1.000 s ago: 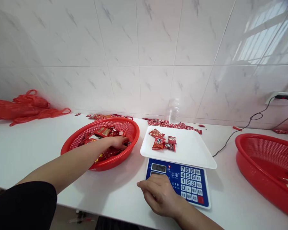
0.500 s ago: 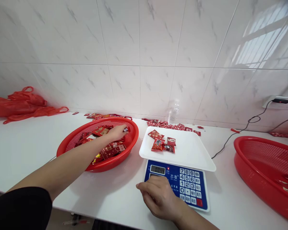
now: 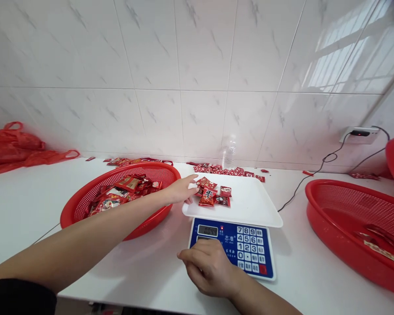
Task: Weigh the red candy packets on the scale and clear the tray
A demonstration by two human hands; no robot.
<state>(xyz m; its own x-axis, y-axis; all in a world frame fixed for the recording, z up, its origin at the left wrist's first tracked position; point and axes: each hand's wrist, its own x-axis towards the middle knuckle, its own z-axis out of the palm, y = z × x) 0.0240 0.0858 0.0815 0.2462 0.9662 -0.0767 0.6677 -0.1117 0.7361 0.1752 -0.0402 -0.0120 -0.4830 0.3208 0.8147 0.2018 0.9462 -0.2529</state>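
My left hand (image 3: 181, 190) reaches over the left edge of a white weighing tray (image 3: 249, 203), fingers apart beside several small red wrapped snack packets. One packet (image 3: 208, 197) with a large black character lies in front, and a flat red one (image 3: 206, 183) lies behind it. Two more packets lie to their right, one of them the small red packet (image 3: 226, 191). Below the tray is the blue keypad panel of a digital scale (image 3: 231, 240) with a lit display. My right hand (image 3: 210, 267) is loosely closed at the panel's lower left, with nothing visible in it.
A red perforated basket (image 3: 70, 216) of mixed snack packets stands left of the scale. Another red basket (image 3: 331, 236) is on the right. Along the wall lie loose packets (image 3: 124, 162), a clear bottle (image 3: 230, 153) and red plastic bags (image 3: 13, 146). A black cable (image 3: 302, 188) runs behind the scale.
My left hand has moved right, out of the left basket, to the packets on the tray. Another packet now shows by its fingers. My right hand stays by the scale; the view has shifted right.
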